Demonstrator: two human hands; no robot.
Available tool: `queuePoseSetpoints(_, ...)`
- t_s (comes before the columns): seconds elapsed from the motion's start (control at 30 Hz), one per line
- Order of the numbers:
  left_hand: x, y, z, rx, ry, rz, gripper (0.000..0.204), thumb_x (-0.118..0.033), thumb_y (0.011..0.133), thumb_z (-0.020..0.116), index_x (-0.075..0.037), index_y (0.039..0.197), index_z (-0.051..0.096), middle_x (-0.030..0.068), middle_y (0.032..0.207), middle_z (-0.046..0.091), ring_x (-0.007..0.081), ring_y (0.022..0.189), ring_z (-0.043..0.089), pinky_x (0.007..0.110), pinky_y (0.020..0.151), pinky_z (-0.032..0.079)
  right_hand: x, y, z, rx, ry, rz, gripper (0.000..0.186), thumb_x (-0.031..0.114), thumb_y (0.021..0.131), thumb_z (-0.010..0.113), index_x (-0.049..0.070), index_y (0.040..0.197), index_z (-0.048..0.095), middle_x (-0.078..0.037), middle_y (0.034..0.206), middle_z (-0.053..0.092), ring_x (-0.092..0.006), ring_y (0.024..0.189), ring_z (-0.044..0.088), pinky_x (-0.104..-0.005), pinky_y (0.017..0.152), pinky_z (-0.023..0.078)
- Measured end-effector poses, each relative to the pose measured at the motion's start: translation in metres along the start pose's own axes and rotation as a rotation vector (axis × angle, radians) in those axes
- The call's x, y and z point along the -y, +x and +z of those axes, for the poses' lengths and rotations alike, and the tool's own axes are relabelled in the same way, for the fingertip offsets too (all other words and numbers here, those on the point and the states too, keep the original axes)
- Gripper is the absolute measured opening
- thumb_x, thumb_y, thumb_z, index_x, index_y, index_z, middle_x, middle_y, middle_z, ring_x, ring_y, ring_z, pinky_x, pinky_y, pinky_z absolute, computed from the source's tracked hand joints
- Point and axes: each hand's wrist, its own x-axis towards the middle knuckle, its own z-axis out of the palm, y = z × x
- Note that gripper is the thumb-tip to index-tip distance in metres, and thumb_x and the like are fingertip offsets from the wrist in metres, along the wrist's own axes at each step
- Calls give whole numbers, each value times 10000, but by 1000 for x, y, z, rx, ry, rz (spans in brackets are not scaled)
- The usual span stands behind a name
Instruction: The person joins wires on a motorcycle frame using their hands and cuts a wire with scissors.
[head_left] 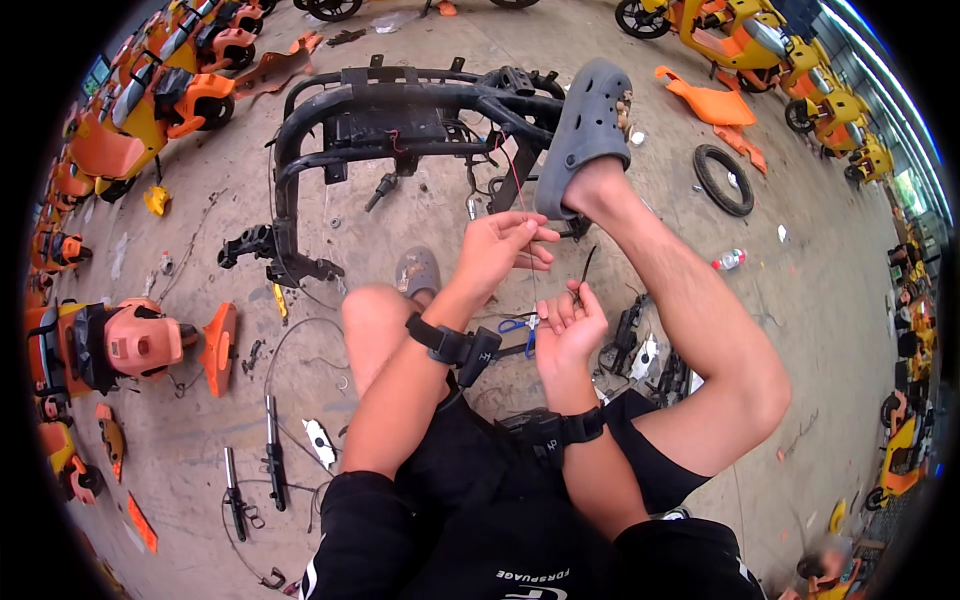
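My left hand (508, 246) is closed in a pinch beside a grey clog (588, 125), on a thin wire (519, 180) that looks red higher up and runs to the black scooter frame (400, 98). Lower and to its right, my right hand (570, 325) is turned partly palm up with curled fingers. A thin black strip (590, 264) sticks up from its fingertips. Blue scissor-like handles (531, 343) show against its left side; whether the hand holds them I cannot tell. My right foot, in the clog, rests against the frame's right end.
Two shock absorbers (273, 455) and loose cables lie at the left, near an orange-pink scooter body part (145, 338). Dark parts (628, 335) lie behind my right hand. A tyre (723, 181), a bottle (730, 260) and orange panels (708, 102) lie right. Scooters line both sides.
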Motion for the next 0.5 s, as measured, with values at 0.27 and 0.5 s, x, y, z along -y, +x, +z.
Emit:
queuePoseSetpoints(0.27, 2, -1, 4, -19, -20, 47, 252, -151, 1001, 492, 68, 1080, 586, 96, 804, 648, 135, 601, 619, 292, 558, 562, 15, -12, 1, 44, 55, -50, 220, 209, 979, 394, 42, 888, 505, 23, 502, 226, -110, 458, 211, -315, 655, 358)
queuePoseSetpoints(0.5, 2, 3, 7, 4, -40, 63, 257, -203, 1020, 470, 23, 1074, 579, 30, 726, 576, 103, 566, 521, 271, 532, 483, 29, -5, -3, 9, 228, -58, 179, 185, 919, 427, 53, 829, 507, -39, 624, 408, -191, 659, 441, -378, 842, 419)
